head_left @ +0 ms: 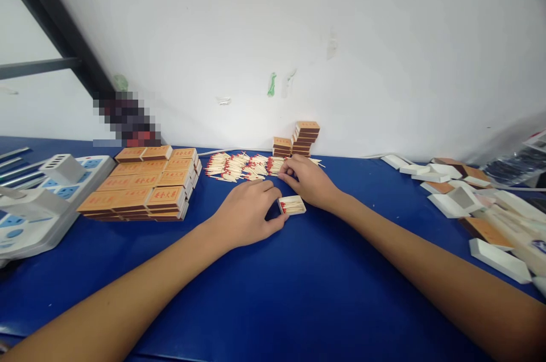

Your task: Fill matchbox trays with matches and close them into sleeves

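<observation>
A small white matchbox tray [302, 206] with a layer of red-headed matches in it rests on the blue table. My left hand [251, 211] holds its left end between thumb and fingers. Beyond the tray, my right hand [309, 180] has its thumb and fingertips pinched at the near right edge of a spread of loose matches [230, 165]; the match ends at its fingertips are partly hidden. Behind that hand, closed matchboxes [306, 133] are stacked against the wall, with a shorter stack [282, 145] beside them.
At left stands a block of stacked orange matchboxes [136, 180], with a white power strip [81, 191] and plugged-in adapters past it. To the right lie scattered empty trays [499, 259] and orange sleeves [488, 231]. A white wall [362, 37] bounds the back.
</observation>
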`<action>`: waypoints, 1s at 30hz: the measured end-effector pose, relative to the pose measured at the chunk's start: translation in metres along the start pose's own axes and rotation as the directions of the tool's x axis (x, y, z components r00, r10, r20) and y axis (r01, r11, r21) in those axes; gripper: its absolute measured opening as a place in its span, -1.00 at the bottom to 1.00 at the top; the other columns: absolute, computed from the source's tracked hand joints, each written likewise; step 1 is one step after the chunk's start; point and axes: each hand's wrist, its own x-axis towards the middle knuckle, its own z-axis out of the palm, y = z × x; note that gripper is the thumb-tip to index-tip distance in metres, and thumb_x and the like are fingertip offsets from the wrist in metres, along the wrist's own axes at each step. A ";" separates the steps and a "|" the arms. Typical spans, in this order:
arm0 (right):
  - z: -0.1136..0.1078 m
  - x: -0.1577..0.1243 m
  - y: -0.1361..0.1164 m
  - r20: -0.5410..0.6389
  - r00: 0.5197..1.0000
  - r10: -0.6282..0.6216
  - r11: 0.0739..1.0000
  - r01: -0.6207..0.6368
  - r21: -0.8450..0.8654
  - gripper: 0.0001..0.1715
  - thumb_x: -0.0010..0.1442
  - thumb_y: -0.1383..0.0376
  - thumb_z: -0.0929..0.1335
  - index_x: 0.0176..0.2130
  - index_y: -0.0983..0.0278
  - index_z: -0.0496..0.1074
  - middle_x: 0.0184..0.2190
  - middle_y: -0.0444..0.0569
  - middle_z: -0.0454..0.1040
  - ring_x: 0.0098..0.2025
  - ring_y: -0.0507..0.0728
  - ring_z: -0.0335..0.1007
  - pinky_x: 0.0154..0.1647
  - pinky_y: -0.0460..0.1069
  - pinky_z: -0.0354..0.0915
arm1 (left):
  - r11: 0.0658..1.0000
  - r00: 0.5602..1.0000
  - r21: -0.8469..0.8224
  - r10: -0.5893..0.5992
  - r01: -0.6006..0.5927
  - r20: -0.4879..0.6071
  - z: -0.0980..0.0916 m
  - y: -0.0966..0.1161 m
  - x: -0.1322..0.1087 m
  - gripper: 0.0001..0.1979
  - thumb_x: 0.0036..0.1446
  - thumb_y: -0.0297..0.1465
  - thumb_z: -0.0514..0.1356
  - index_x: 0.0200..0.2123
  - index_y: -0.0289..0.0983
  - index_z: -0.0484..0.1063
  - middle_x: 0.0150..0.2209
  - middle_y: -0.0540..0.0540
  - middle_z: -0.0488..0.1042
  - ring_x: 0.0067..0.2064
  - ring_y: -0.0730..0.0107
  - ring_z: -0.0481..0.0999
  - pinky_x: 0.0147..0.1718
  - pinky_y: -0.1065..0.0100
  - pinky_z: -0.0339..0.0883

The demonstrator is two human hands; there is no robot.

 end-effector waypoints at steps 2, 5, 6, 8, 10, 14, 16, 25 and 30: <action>-0.001 0.000 0.000 0.020 1.000 0.012 1.000 -0.011 -0.022 -0.87 0.37 0.32 0.36 -0.28 0.23 0.36 -0.25 -0.01 0.43 -0.22 0.16 0.35 -0.17 0.05 0.25 | 1.000 1.000 0.004 -0.005 0.005 -0.009 0.000 -0.001 0.000 -0.78 0.30 -0.23 0.26 -0.15 -0.26 0.53 -0.21 -0.12 0.56 -0.15 0.15 0.57 -0.15 0.17 0.46; -0.007 -0.002 0.001 0.070 0.997 0.021 0.997 -0.016 -0.075 -0.89 0.40 0.33 0.32 -0.25 0.23 0.37 -0.21 0.03 0.44 -0.18 0.19 0.37 -0.14 0.07 0.27 | 1.000 1.000 0.006 -0.016 0.016 -0.017 0.000 -0.003 0.000 -0.79 0.30 -0.23 0.27 -0.14 -0.26 0.53 -0.21 -0.12 0.57 -0.14 0.15 0.58 -0.16 0.19 0.45; -0.010 -0.004 0.001 0.078 0.997 0.022 0.996 -0.016 -0.085 -0.89 0.41 0.32 0.31 -0.24 0.23 0.37 -0.20 0.04 0.45 -0.16 0.20 0.37 -0.13 0.08 0.27 | 1.000 1.000 0.007 -0.023 0.023 -0.017 0.000 -0.003 0.000 -0.79 0.29 -0.23 0.27 -0.14 -0.26 0.53 -0.21 -0.12 0.57 -0.14 0.14 0.58 -0.16 0.19 0.45; -0.021 -0.011 -0.001 0.075 0.997 0.016 0.997 -0.010 -0.081 -0.89 0.42 0.32 0.30 -0.22 0.23 0.37 -0.18 0.05 0.45 -0.13 0.21 0.39 -0.11 0.08 0.28 | 0.999 0.999 0.012 -0.036 0.036 -0.014 0.000 -0.003 0.000 -0.78 0.29 -0.23 0.27 -0.14 -0.26 0.53 -0.21 -0.12 0.57 -0.14 0.14 0.58 -0.17 0.19 0.45; -0.033 -0.019 -0.006 0.064 0.998 -0.001 0.998 0.005 -0.066 -0.89 0.44 0.30 0.28 -0.20 0.23 0.37 -0.16 0.06 0.45 -0.11 0.22 0.39 -0.11 0.09 0.30 | 0.999 0.999 0.020 -0.048 0.048 -0.012 -0.001 -0.003 0.001 -0.78 0.30 -0.23 0.26 -0.14 -0.27 0.53 -0.19 -0.12 0.57 -0.15 0.15 0.58 -0.17 0.19 0.45; -0.052 -0.038 -0.018 0.098 0.994 -0.039 0.993 0.049 -0.112 -0.86 0.45 0.28 0.26 -0.20 0.20 0.36 -0.15 0.07 0.46 -0.11 0.24 0.40 -0.15 0.10 0.30 | 0.997 0.998 0.033 -0.067 0.067 -0.002 -0.002 -0.001 0.001 -0.78 0.30 -0.24 0.26 -0.13 -0.27 0.54 -0.18 -0.12 0.58 -0.15 0.15 0.58 -0.17 0.19 0.46; -0.055 -0.046 -0.020 0.102 0.994 -0.037 0.984 0.054 -0.169 -0.84 0.46 0.27 0.25 -0.21 0.19 0.36 -0.17 0.07 0.46 -0.11 0.25 0.41 -0.15 0.11 0.31 | 0.996 0.997 0.040 -0.074 0.074 0.002 -0.003 0.000 0.002 -0.78 0.29 -0.24 0.27 -0.13 -0.26 0.54 -0.18 -0.13 0.58 -0.15 0.15 0.58 -0.16 0.19 0.46; -0.063 -0.062 -0.004 0.035 0.999 0.006 0.901 0.010 -0.434 -0.80 0.48 0.27 0.22 -0.21 0.20 0.37 -0.18 0.16 0.45 -0.14 0.30 0.39 -0.33 0.10 0.27 | 1.000 1.000 -0.014 -0.014 0.013 -0.015 0.000 -0.001 0.000 -0.75 0.30 -0.21 0.26 -0.09 -0.26 0.55 -0.17 -0.16 0.55 -0.07 0.10 0.57 -0.09 0.13 0.48; -0.063 -0.066 -0.009 0.098 0.995 0.002 0.988 0.013 -0.154 -0.82 0.49 0.28 0.22 -0.18 0.19 0.36 -0.16 0.07 0.44 -0.18 0.20 0.42 -0.19 0.09 0.36 | 0.983 0.988 -0.116 0.132 -0.141 -0.080 0.003 0.001 -0.001 -0.74 0.25 -0.22 0.33 -0.09 -0.25 0.59 0.06 -0.21 0.53 0.12 0.08 0.50 0.19 0.05 0.38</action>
